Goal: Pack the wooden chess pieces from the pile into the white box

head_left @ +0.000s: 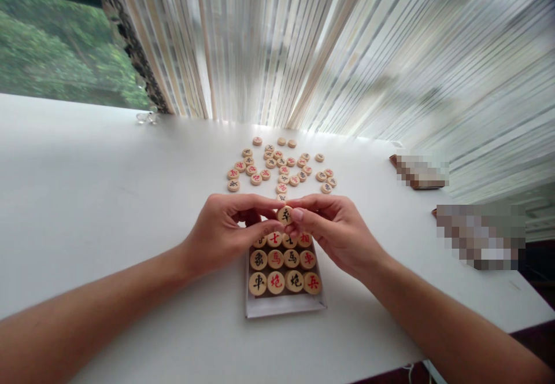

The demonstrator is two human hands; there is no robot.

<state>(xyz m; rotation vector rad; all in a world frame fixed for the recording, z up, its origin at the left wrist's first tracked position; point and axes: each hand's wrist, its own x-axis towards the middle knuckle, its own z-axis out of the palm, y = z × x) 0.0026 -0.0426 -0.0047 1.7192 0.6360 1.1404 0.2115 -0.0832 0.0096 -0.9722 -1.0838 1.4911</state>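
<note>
Between my two hands is a round wooden Chinese chess piece [285,216] with a black character, its face turned towards me. My left hand [229,222] pinches it from the left with thumb and forefinger. From the opposite side my right hand [333,228] grips the same piece, thumb at its right edge. Just below, a shallow box [286,309] holds rows of pieces, black and red characters facing up. Its far end is hidden behind my hands. A black-lettered piece [293,280] lies in the row closest to me.
Beyond my hands, many loose chess pieces [284,170] are scattered on the white table [130,199]. Two blurred-out items, one a brown-edged object [427,185], lie at the right. A striped curtain [260,43] and a window [60,48] stand behind the table.
</note>
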